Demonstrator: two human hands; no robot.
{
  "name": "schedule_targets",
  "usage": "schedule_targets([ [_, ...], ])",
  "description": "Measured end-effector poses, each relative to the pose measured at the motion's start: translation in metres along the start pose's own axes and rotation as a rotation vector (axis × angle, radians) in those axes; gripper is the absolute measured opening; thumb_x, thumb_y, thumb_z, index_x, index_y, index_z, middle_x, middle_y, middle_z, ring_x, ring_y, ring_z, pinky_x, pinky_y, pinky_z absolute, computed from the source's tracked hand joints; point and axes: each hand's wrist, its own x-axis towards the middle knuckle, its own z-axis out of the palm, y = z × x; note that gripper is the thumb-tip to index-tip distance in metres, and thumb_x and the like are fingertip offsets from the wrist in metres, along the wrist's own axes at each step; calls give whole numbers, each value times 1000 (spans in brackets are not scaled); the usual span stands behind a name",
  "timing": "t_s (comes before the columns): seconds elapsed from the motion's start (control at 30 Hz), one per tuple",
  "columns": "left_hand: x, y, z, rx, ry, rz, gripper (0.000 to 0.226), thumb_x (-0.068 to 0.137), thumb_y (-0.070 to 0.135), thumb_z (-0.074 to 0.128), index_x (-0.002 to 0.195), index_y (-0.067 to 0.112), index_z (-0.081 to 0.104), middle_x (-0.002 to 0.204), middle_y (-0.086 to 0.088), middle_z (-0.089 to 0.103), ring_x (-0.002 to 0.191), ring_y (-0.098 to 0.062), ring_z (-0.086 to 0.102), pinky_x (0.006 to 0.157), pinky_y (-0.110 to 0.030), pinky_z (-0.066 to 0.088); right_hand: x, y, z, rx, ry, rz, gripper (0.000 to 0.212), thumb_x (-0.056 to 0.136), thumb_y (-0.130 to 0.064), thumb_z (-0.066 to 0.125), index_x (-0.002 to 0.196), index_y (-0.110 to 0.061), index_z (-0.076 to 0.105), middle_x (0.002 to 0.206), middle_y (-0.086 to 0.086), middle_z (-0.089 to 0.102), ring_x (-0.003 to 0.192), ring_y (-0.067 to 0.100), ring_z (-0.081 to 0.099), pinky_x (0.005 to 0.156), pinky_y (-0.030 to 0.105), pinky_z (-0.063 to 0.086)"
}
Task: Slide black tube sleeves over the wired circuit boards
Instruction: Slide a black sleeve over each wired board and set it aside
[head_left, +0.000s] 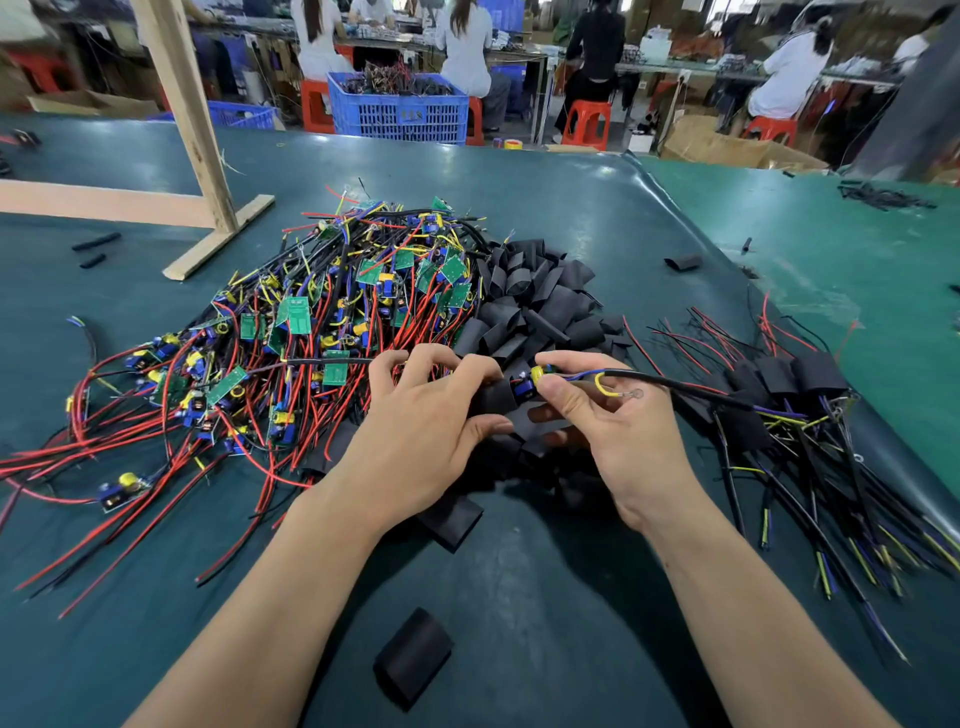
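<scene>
Your left hand (431, 415) grips a black tube sleeve (493, 397) while your right hand (597, 410) pinches the wired circuit board (527, 384) just beside its mouth, so next push the board straight in.

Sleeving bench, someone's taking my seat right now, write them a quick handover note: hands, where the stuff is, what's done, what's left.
Left hand: grips a black sleeve, holding it by its sides.
Right hand: pinches the wired board at its yellow and blue parts; the board's far end is in the sleeve's mouth, most of it still outside.
Bare boards: big tangled heap to the left.
Empty sleeves: black pile straight ahead; one loose sleeve near the table's front.
Done: sleeved boards lie on the right with leads trailing.
Left: push this sleeve fully on, put it with the right pile, then work through the heap.
</scene>
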Motion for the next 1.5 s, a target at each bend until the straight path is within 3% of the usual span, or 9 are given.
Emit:
schedule_targets([
  [0.1,0,-1,1,32,-41,0,35,95,45,55,125,27,52,117,19,61,123,-16,41,109,-45,18,-1,0,-1,-22,-8,2,16,83,-7,74,91,-21,76,79,4,74,70,18,70,57,30,58],
  [0.27,0,-1,2,136,1,-26,32,95,45,52,121,26,53,105,16,66,121,-19,45,109,-50,20,-2,3,1,-74,-37,11,22,84,-2,72,93,-22,73,84,6,76,76,22,74,58,29,58],
  [0.37,2,-1,2,141,27,-57,34,94,49,45,119,26,52,98,15,67,121,-18,43,108,-48,19,-1,4,1,-113,-27,7,24,85,-4,73,90,-27,73,84,2,76,76,19,74,61,33,60],
  [0.47,2,-2,4,122,22,-67,43,92,53,43,124,26,51,99,13,68,122,-16,39,108,-45,19,-1,2,1,-119,-41,-4,29,84,-3,74,86,-32,75,83,-2,75,72,10,70,59,26,57],
  [0.63,3,-4,4,70,41,-43,36,94,47,53,122,25,57,104,11,65,122,-17,42,108,-47,21,-2,0,2,88,-28,84,24,83,-1,71,85,-23,77,84,6,75,78,22,73,59,26,57],
  [0.8,4,-1,6,74,79,-1,34,93,43,58,118,20,61,101,10,68,121,-22,48,105,-48,24,-2,0,4,163,-47,131,18,77,-3,72,89,-16,76,83,5,75,76,16,71,61,23,56],
  [1.2,3,-2,7,-38,114,72,47,92,51,43,115,15,64,103,7,68,111,-21,50,100,-39,24,0,-2,3,273,-56,196,20,63,-8,78,84,-10,79,80,14,74,67,24,71,60,25,57],
  [1.4,3,1,7,-93,222,146,36,91,39,52,109,11,66,95,15,48,101,-15,41,90,-36,30,-4,-7,1,146,-82,118,20,64,-11,80,84,-15,80,75,11,75,64,21,71,59,22,56],
  [1.5,2,0,7,-125,179,124,33,92,38,57,111,13,66,97,18,46,101,-12,42,90,-36,30,-4,-9,1,76,-111,113,20,70,-5,79,81,-21,81,73,7,75,63,14,69,59,20,55],
])
